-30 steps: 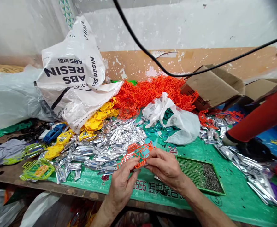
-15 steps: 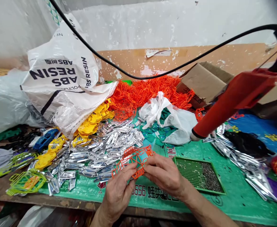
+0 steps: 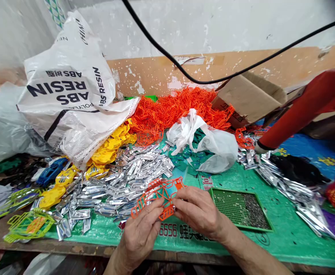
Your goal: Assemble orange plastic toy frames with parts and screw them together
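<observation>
Frame (image 3: 167,195), orange, long axis slanting up rightward; left hand (image 3: 141,233) and right hand (image 3: 197,210) fingers pinch it.

I have an orange openwork plastic frame (image 3: 167,191) pinched between my fingers, its barred lattice tilted, long side slanting from lower center of the frame up toward the right.
</observation>
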The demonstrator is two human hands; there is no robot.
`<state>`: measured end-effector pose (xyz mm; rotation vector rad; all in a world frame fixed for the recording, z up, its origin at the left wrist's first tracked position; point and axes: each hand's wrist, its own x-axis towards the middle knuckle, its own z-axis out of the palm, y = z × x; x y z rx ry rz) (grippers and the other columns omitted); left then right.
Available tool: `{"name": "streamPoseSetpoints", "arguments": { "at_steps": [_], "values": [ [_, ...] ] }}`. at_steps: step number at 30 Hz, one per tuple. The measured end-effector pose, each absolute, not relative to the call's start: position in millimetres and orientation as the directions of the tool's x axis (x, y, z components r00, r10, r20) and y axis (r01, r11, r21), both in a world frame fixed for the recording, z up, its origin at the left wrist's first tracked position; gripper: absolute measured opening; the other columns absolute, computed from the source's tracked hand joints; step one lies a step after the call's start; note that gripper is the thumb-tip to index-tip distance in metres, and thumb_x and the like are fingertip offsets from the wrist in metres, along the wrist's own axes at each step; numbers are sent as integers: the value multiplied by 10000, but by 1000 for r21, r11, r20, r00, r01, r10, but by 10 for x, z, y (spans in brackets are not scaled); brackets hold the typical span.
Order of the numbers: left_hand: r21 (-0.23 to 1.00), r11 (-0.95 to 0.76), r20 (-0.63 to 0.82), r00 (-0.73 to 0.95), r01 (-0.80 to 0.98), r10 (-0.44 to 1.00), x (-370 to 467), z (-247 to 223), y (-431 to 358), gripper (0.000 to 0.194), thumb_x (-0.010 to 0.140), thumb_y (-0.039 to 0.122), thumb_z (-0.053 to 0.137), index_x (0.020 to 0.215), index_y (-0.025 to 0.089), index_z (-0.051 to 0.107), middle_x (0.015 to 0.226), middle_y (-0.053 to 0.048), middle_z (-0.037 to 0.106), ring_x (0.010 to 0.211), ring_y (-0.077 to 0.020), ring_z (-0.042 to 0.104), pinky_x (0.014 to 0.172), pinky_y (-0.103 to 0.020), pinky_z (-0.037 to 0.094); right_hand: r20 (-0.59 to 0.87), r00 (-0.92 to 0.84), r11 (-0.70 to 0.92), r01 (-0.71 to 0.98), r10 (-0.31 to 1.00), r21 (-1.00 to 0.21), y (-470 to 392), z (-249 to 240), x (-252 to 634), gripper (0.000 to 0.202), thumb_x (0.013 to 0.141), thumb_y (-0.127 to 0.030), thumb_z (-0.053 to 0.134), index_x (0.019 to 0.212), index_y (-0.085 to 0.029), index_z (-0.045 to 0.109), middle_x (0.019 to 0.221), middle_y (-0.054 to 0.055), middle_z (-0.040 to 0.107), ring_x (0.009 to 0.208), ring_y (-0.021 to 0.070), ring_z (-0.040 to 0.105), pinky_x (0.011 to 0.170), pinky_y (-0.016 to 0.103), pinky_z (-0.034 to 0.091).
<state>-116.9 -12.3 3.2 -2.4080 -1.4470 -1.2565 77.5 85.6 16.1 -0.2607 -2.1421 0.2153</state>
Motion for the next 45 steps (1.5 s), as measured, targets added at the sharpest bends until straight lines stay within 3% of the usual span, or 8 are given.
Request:
{"name": "streamPoseSetpoints", "arguments": {
  "at_steps": [5,10,15,23,34,42,45],
  "values": [
    [328,-560,653,245,761,716,-1147,78,-111,354,867,18,513,1177,162,602,1130,-136,744,1051,-188,706,923,-250,563,748,-614,967,136,252,-215,871,145,768,94,908,-123,556,924,-143,646,873,96,721,746,162,662,667,282,534],
    [387,-466,714,62,796,698,-987,27,-116,462,849,3,527,1286,145,486,1188,-168,699,1171,-195,639,979,-303,538,794,-560,971,160,239,-179,859,96,789,146,930,-134,523,1008,-115,645,915,131,732,763,177,677,650,294,540],
    [418,-442,781,-66,794,621,-882,-17,-124,420,814,-23,551,1166,197,482,1158,-136,696,1126,-174,660,932,-285,560,842,-498,977,159,206,-145,845,83,780,153,919,-120,541,1021,-106,654,864,131,740,722,176,679,609,293,548],
    [375,-427,786,-39,823,617,-907,26,-147,344,840,16,550,1128,196,497,1098,-130,717,1054,-184,697,866,-284,591,835,-512,979,147,200,-143,832,81,783,154,923,-122,547,1014,-87,666,875,134,740,752,176,688,623,294,555],
    [311,-431,801,11,847,599,-923,86,-165,245,848,2,555,1059,125,552,1061,-177,719,1054,-186,693,910,-264,568,847,-502,983,137,174,-121,831,100,777,139,912,-104,563,991,-64,669,874,138,733,752,177,672,620,292,548],
    [354,-450,785,2,820,620,-922,127,-159,187,860,20,562,958,176,591,869,-71,735,806,-134,727,762,-206,600,808,-557,980,152,190,-125,840,97,791,132,911,-107,564,996,-92,663,890,128,741,686,178,653,581,303,496],
    [361,-432,776,-10,827,630,-916,152,-170,209,863,23,556,1011,164,598,851,-72,737,789,-137,726,756,-205,596,808,-557,980,153,191,-127,844,97,787,130,915,-108,560,994,-95,662,888,124,745,688,178,659,587,304,488]
  ]
}}
